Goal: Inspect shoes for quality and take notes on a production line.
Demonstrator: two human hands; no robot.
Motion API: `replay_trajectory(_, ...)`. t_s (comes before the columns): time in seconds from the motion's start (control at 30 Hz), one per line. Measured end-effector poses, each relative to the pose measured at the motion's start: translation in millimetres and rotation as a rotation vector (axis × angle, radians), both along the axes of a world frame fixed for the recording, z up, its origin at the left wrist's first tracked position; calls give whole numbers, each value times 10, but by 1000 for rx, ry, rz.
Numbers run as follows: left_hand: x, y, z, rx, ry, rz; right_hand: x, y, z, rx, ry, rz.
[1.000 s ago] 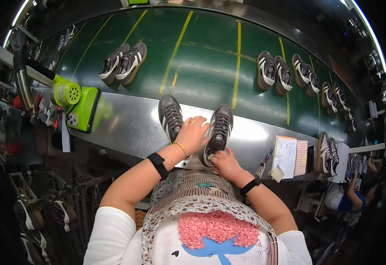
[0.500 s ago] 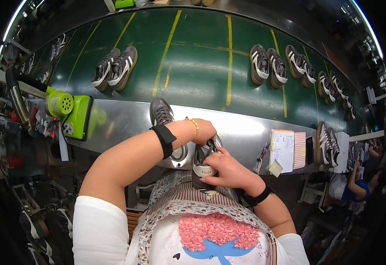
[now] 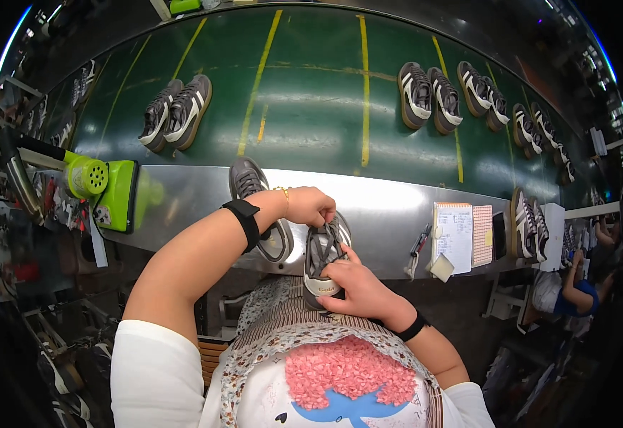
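A dark grey sneaker with a white heel patch sits at the near edge of the metal ledge, its heel toward me. My right hand grips it round the heel and collar, thumb at the back. Over the front of the lacing, my left hand is closed in a pinch on the shoelace; the fingertips partly cover it. A matching sneaker lies just left of this one, partly hidden behind my left wrist.
Beyond the metal ledge runs a green conveyor belt with yellow lines. Pairs of sneakers stand on it, left and right. A green blower is at left. An open notebook, a phone and more sneakers lie at right.
My left hand has shifted slightly back and left over the laces, uncovering more of the sneaker's top. My right hand keeps its hold. The whole view has shifted a little.
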State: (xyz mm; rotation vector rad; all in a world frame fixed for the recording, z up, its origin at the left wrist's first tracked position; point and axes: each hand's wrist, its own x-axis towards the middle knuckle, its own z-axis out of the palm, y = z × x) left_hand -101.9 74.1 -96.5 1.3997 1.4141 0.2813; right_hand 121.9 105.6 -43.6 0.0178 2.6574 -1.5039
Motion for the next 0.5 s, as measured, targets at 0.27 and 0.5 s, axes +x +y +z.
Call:
replay_trajectory(0.27,247,51,219,264,578,-335,-109,49,-100,120,-32,-44)
replay_trajectory(0.5,559,158,122,357,832,-676,-138,-52,-484,253,153,-306)
